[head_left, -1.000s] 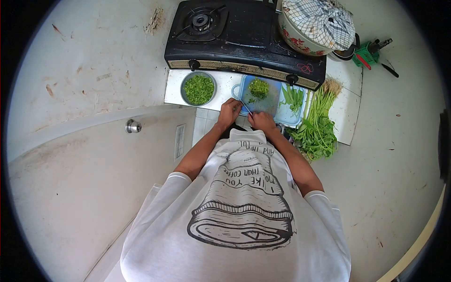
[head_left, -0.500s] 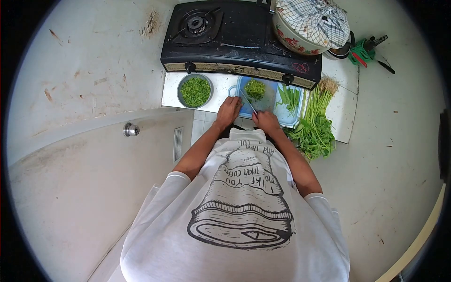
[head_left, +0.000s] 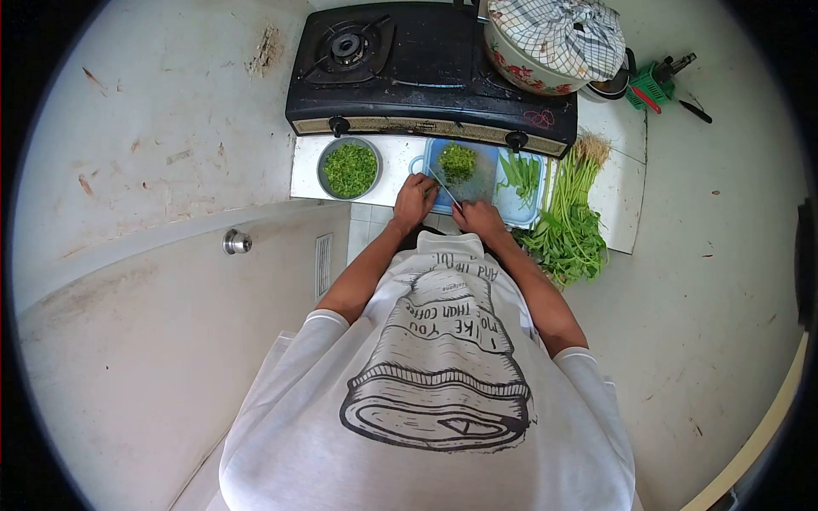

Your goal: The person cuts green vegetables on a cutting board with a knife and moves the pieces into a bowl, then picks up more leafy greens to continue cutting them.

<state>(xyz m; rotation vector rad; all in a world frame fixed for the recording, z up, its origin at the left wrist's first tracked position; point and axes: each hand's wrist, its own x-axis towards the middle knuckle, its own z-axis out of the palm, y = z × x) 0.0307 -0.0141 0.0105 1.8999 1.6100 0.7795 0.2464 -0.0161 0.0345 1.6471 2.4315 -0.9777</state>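
My right hand (head_left: 481, 220) is closed round the handle of a knife (head_left: 446, 187), whose blade slants up and left across a blue cutting board (head_left: 486, 189). My left hand (head_left: 415, 201) lies at the board's near left corner beside the blade, fingers curled; what they hold, if anything, is hidden. Just beyond the blade sits a small heap of chopped greens (head_left: 457, 162). Uncut green leaves (head_left: 521, 176) rest on the paler right side of the board.
Left of the board stands a grey bowl (head_left: 376, 150) of chopped greens. A rooted bunch of leafy greens (head_left: 573, 213) lies at the right, over the counter's (head_left: 621, 187) front edge. Behind is a black gas stove (head_left: 426, 51) bearing a cloth-covered pot (head_left: 520, 73). A green basket (head_left: 651, 88) holds utensils.
The whole view has shifted slightly, so the stove and counter appear a little to the left. Both hands and the knife keep nearly the same place at the board.
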